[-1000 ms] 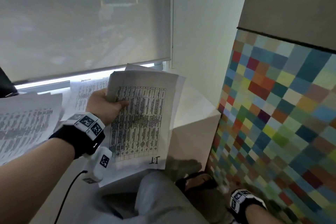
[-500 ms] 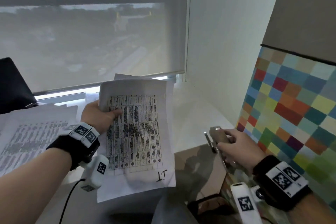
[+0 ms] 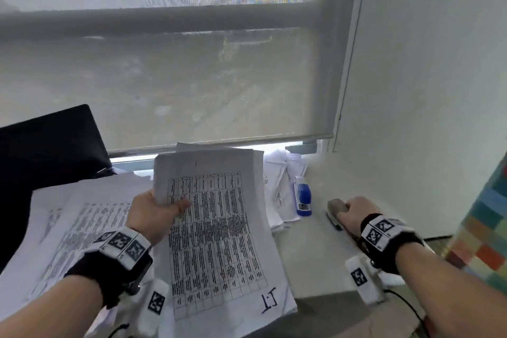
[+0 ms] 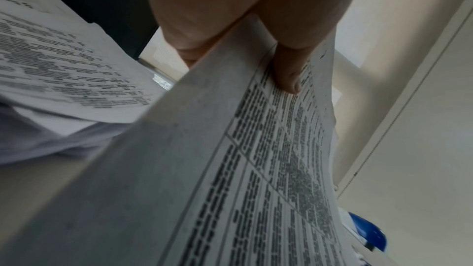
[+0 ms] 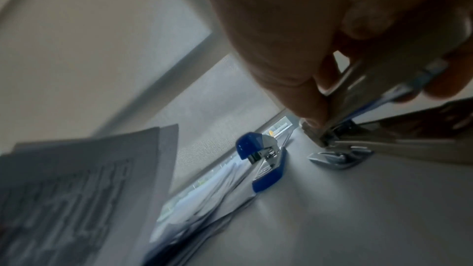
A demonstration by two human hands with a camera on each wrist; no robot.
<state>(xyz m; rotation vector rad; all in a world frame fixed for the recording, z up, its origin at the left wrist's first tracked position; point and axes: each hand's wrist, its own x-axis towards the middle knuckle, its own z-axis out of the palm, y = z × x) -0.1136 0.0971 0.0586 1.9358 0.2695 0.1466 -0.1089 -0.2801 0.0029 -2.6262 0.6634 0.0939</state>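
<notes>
Fingers (image 5: 307,92) grip grey stapler (image 5: 379,80) near blue stapler (image 5: 266,161).

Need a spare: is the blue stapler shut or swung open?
Shut: the blue stapler sits on its base, top arm folded down.

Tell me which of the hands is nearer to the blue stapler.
Right. The right hand grips a metal stapler just right of the blue stapler; the left hand holds the printed sheets out on its left side, clearly farther off.
</notes>
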